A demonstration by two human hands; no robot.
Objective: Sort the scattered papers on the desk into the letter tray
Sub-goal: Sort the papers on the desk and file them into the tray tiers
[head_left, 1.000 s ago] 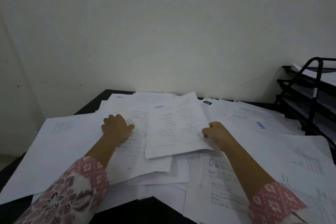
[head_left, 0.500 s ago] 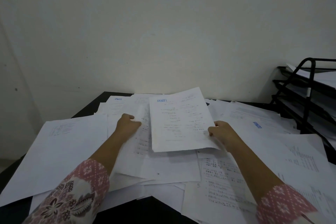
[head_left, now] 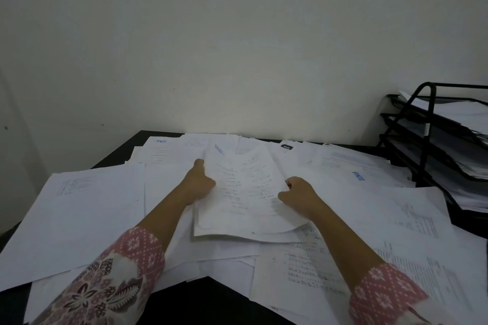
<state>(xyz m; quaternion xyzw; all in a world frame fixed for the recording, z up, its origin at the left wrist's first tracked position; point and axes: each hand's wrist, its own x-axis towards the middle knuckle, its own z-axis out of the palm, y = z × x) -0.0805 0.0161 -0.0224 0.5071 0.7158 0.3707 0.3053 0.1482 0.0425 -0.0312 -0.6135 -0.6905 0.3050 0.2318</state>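
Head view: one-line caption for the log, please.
Left hand and right hand grip a stack of printed sheets over the paper-strewn black desk; black letter tray stands at right.

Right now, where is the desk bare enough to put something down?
Bare desk shows at the near edge between the left sleeve and right sleeve, and at the far left corner. Elsewhere papers crowd it; the tray holds some too.
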